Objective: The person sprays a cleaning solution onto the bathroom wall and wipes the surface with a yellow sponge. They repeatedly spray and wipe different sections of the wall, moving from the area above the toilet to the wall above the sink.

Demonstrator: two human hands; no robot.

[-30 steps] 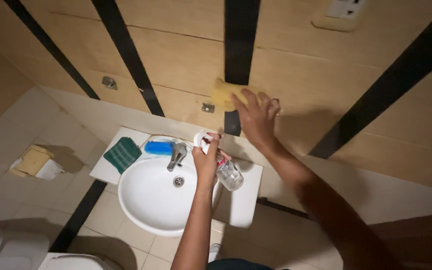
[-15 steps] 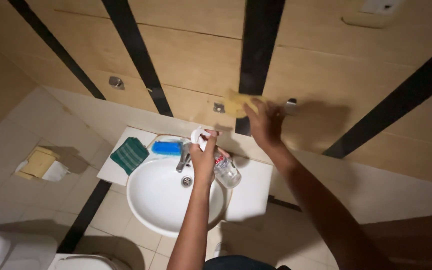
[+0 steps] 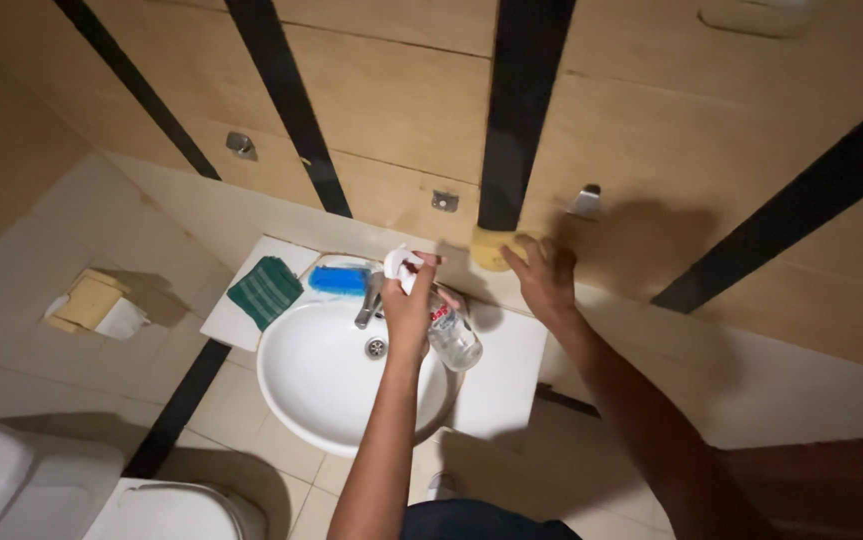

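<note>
My left hand [image 3: 412, 305] grips a clear spray bottle [image 3: 449, 335] with a white trigger head, held over the white sink [image 3: 321, 395]. My right hand [image 3: 543, 275] presses a yellow sponge [image 3: 489, 248] flat against the tan wall tile, low down near the black vertical stripe [image 3: 521, 100], just above the sink counter. Only part of the sponge shows beside my fingers.
A chrome tap [image 3: 368, 302] stands at the sink's back, with a blue brush [image 3: 339, 280] and a green cloth [image 3: 264, 290] on the counter to the left. A toilet paper holder [image 3: 91, 305] is on the left wall, a white toilet [image 3: 71, 495] below. Metal wall brackets [image 3: 585, 203] sit above.
My right hand has slid the yellow sponge downward along the wall toward the counter. The left hand keeps the spray bottle over the sink. The view has shifted slightly.
</note>
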